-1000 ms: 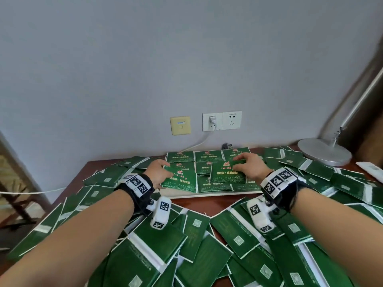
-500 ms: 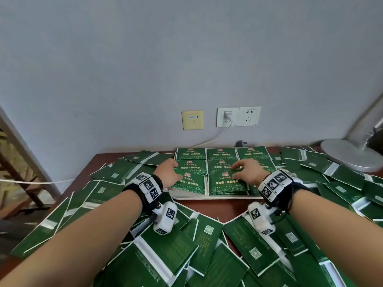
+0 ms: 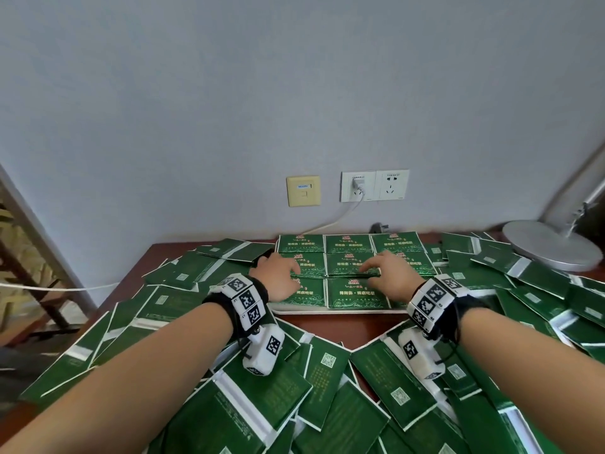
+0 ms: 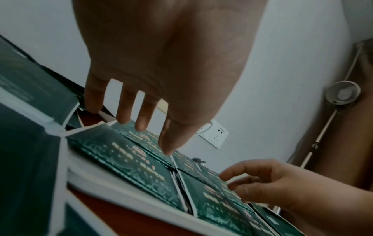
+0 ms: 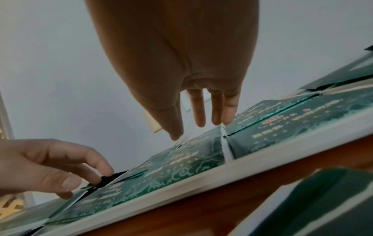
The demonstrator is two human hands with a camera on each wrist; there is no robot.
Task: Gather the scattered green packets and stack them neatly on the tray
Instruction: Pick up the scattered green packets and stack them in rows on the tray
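A white tray (image 3: 327,311) at the back of the table holds green packets (image 3: 357,292) laid face up in three rows of three piles. Both hands hover over it with fingers spread. My left hand (image 3: 288,273) is above the front-left pile, and its straight fingers (image 4: 141,124) just reach the packet tops. My right hand (image 3: 376,273) is over the middle and front-middle piles, its fingertips (image 5: 199,123) barely above the print. Neither hand grips anything. Many scattered green packets (image 3: 262,398) lie face down around the tray and under my forearms.
Loose packets cover the table left, right and in front of the tray, with a bare brown strip (image 3: 343,326) between. A lamp's round base (image 3: 550,247) sits at the back right. Wall sockets (image 3: 375,185) with a plugged cable are behind the tray.
The packets that were under my hands now lie flat in the front row of the tray. Both hands have eased off them and drawn back slightly towards me.
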